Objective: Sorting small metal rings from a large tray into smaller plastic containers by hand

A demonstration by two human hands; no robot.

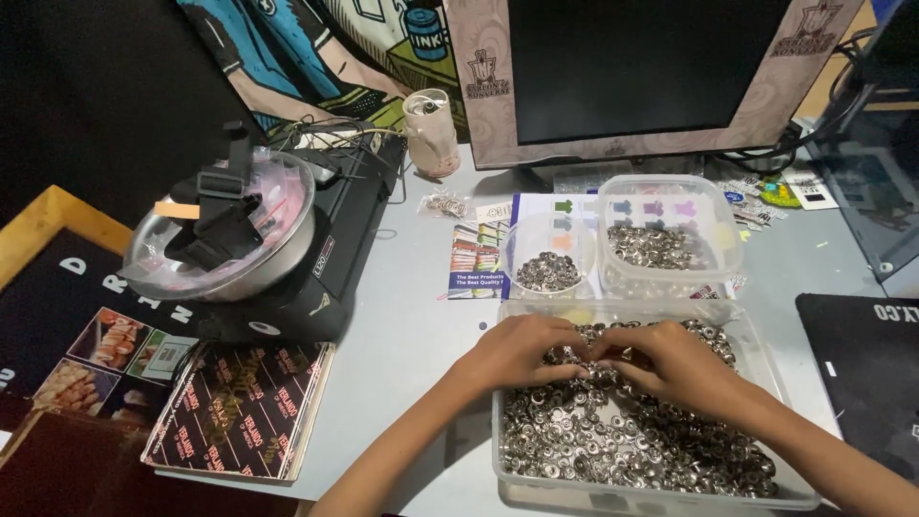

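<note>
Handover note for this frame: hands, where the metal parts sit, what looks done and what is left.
Left hand and right hand meet fingertip to fingertip over the large clear tray, pinching small metal rings; exact grip hidden.
Done: some rings sit in the round cup and the square tub behind the tray.
Left: the large tray remains nearly full.

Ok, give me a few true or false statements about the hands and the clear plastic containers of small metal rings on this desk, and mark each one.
1. Both hands, left hand and right hand, rest in the large clear plastic tray of small metal rings. True.
2. The small round clear cup is empty. False: it holds metal rings.
3. The dark monitor screen is lit. False: it is dark.
4. The square clear tub sits behind the tray. True.
</note>
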